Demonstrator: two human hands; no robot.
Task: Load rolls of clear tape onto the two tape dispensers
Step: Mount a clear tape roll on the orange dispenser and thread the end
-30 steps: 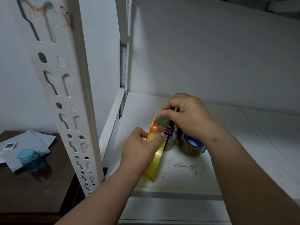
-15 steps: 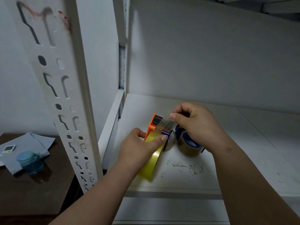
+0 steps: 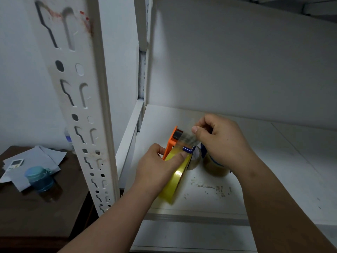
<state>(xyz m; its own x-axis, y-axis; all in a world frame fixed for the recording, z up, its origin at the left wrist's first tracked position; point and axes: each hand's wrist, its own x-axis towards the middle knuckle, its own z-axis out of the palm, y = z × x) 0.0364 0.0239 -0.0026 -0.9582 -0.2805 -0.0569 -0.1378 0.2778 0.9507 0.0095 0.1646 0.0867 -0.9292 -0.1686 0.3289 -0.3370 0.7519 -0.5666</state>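
Observation:
My left hand grips an orange tape dispenser that carries a yellowish roll of clear tape, held just above the white shelf. My right hand pinches the loose end of the tape, a clear strip stretched from the dispenser's head up to my fingers. Behind my right hand, a second roll of clear tape on a blue dispenser stands on the shelf, partly hidden. A small clear roll shows between the two.
A white slotted shelf post stands close on the left. Beyond it is a dark wooden table with papers, a small remote and a blue-lidded jar. The shelf's back wall is near, and its front edge lies below my hands.
My right hand has pulled the tape's end away from the dispenser, up and to the right, so a longer clear strip shows. The left hand keeps holding the dispenser in about the same place.

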